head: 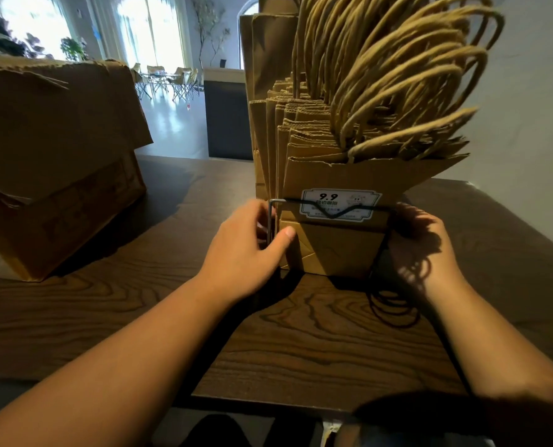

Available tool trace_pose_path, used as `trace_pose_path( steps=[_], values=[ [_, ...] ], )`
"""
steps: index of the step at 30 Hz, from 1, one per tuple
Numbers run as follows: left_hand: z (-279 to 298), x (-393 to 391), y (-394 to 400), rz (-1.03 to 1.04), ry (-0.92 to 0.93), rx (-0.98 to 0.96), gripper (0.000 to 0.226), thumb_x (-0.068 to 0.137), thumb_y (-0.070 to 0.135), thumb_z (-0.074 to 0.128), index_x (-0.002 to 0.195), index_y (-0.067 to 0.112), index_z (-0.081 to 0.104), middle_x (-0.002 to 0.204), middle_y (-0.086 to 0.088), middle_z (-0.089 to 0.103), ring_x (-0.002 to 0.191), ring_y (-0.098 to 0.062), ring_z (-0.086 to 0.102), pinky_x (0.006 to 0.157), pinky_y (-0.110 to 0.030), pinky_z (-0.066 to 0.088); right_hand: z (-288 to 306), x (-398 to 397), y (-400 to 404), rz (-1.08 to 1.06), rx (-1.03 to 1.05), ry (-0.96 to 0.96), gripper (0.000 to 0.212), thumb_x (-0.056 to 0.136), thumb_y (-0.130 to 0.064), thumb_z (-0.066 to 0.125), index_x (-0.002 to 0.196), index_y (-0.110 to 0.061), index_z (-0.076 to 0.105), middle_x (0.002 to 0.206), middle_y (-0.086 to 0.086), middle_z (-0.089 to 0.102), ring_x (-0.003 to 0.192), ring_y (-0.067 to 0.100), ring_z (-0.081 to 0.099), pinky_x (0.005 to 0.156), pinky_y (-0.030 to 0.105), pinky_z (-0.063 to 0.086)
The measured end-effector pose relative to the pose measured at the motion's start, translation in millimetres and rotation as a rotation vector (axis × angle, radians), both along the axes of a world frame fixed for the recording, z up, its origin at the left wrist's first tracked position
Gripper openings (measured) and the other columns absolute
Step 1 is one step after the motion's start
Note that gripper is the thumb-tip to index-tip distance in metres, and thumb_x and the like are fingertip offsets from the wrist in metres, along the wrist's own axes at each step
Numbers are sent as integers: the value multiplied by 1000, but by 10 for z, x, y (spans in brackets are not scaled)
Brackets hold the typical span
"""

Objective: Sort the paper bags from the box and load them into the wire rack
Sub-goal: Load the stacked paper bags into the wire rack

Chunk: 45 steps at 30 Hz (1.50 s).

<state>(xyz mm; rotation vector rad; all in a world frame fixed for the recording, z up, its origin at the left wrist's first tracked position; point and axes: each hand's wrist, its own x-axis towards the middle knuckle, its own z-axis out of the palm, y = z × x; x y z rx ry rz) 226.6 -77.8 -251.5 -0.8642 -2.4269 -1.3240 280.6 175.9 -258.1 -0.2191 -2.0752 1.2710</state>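
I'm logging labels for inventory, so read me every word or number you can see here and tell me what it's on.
"9.9": top line of the white sticker on the front paper bag in the wire rack.
The sticker's lines under that: too blurred to read.
Cardboard box: no legible print.

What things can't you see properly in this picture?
All in the head view:
- Right hand: its fingertips are behind the bags, so its grip cannot be told.
- Wire rack: only the front wire shows; the bags hide the rest.
- Box: the flaps cover the inside, and the left edge cuts it off.
- Label: the small print is too tiny to read.
- Handles: the top edge cuts off the tallest.
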Motion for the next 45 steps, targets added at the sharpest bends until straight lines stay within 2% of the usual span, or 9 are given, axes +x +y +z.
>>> trace_pose_path(
  steps=[3, 9, 12, 16, 21, 28, 36, 42, 45],
  values=[
    [82, 9, -48, 33, 104, 187, 45, 92, 44, 63, 131, 34, 42, 129, 10, 52, 113, -7, 56, 90, -27, 50, 216, 166, -155, 67, -159, 57, 20, 103, -3, 47, 109, -15, 62, 96, -11, 65, 87, -14, 63, 79, 5, 48],
    [550, 11, 17, -131, 18, 479, 76, 96, 57, 40, 161, 35, 8, 161, 14, 30, 145, 3, 31, 119, -42, 30, 645, 450, -326, 106, -109, 206, 40, 95, -61, 39, 133, -55, 48, 146, -9, 52, 128, 12, 54, 106, 45, 45],
    [795, 85, 123, -219, -4, 543, 80, 91, 68, 31, 160, 37, 5, 164, 11, 27, 149, -7, 29, 122, -50, 24, 859, 513, -444, 174, -94, 253, 42, 93, -68, 22, 134, -65, 29, 160, -14, 31, 142, 9, 38, 109, 33, 36],
    [903, 174, 237, -280, -30, 609, 75, 93, 65, 30, 159, 33, 17, 164, 3, 29, 150, -12, 29, 123, -50, 23, 935, 518, -557, 252, -79, 247, 62, 94, -61, 13, 153, -43, 21, 160, -16, 26, 137, -7, 33, 102, 5, 32],
    [961, 234, 195, -340, -82, 639, 57, 98, 55, 32, 151, 35, 32, 140, 20, 52, 133, 0, 49, 118, -41, 36, 955, 530, -545, 316, -114, 230, 71, 81, -87, 30, 144, -55, 37, 159, -17, 34, 148, 6, 28, 124, 44, 17],
    [860, 330, 103, -268, 74, 575, 57, 96, 55, 36, 146, 31, 47, 159, -1, 39, 148, -12, 33, 121, -48, 30, 937, 659, -627, 252, -33, 274, 59, 93, -53, 17, 150, -41, 28, 143, -37, 30, 118, -35, 31, 97, -6, 26],
    [857, 356, 100, -294, 89, 558, 63, 98, 55, 29, 154, 28, 36, 165, 0, 28, 152, -14, 25, 123, -52, 24, 912, 606, -564, 273, -130, 288, 59, 95, -63, 12, 149, -50, 32, 159, -22, 31, 143, -7, 28, 119, 26, 19],
    [675, 515, 146, -283, 199, 532, 55, 102, 44, 30, 153, 24, 35, 166, -1, 23, 151, -2, 21, 120, -20, 23, 795, 654, -672, 270, -53, 291, 63, 94, -52, 17, 155, -38, 22, 148, -38, 25, 132, -25, 28, 106, 0, 24],
    [686, 502, 164, -323, 162, 555, 70, 102, 60, 33, 156, 17, 31, 166, -1, 26, 151, -6, 23, 122, -27, 23, 792, 652, -669, 259, -45, 245, 55, 94, -55, 16, 148, -58, 21, 145, -43, 28, 121, -14, 44, 96, 2, 34]
  ],
)
